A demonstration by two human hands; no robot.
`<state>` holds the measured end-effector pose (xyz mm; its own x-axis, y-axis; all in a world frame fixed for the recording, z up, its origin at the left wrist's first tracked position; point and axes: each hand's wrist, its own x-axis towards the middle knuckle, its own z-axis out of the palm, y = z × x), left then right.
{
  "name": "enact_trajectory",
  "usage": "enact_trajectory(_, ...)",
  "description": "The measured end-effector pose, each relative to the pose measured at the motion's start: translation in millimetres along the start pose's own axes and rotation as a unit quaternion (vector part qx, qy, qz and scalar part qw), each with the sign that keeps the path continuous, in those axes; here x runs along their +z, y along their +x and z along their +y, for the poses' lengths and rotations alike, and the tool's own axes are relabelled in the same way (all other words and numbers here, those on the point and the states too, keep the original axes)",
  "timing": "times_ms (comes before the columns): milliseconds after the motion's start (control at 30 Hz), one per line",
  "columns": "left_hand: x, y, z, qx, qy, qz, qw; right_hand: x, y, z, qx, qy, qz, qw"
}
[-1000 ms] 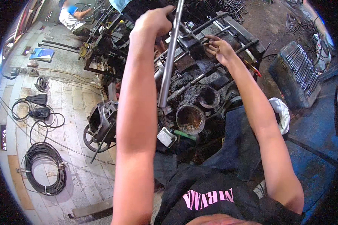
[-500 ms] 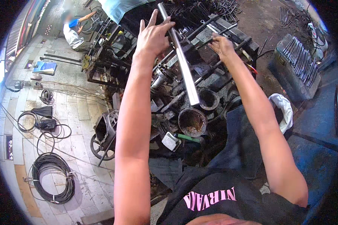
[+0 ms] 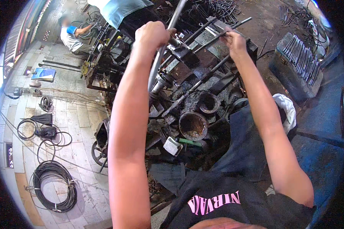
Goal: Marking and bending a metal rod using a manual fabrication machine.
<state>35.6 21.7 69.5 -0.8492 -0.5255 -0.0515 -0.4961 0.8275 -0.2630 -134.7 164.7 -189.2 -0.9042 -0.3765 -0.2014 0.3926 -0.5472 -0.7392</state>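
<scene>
My left hand (image 3: 152,35) is closed round a long shiny metal pipe (image 3: 176,16), which slants down beside my left forearm. My forearm hides part of its lower end. Over to the right, my right hand (image 3: 233,41) pinches a thin metal rod (image 3: 242,23) between thumb and fingers. That rod lies aslant across the far part of a dark, greasy machine (image 3: 214,80). A small dark block (image 3: 189,58) sits on the machine between my hands.
Two round pots (image 3: 193,126) stand on the near side, by a white box-like object (image 3: 172,146) and a green handle (image 3: 190,142). At right, a crate (image 3: 294,76) bears many metal rods. Coiled cable (image 3: 54,186) lies on the left floor. Another person (image 3: 74,36) crouches far left.
The pipe's lower end has swung left, toward my left forearm. My left hand has gone from spread fingers to a closed grip. My right hand and the thin rod have shifted up and right.
</scene>
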Motion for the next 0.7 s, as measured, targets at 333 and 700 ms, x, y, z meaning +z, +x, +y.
enact_trajectory(333,0.7,-55.8,-22.8,0.005,-0.428,0.211,0.879,-41.2,-54.1,-76.2,-0.139,0.108,0.077,0.981)
enact_trajectory(700,67.7,-199.7,-16.1,0.058,-0.856,0.187,0.479,11.7,-162.6,-160.0,-0.22,0.046,-0.172,0.959)
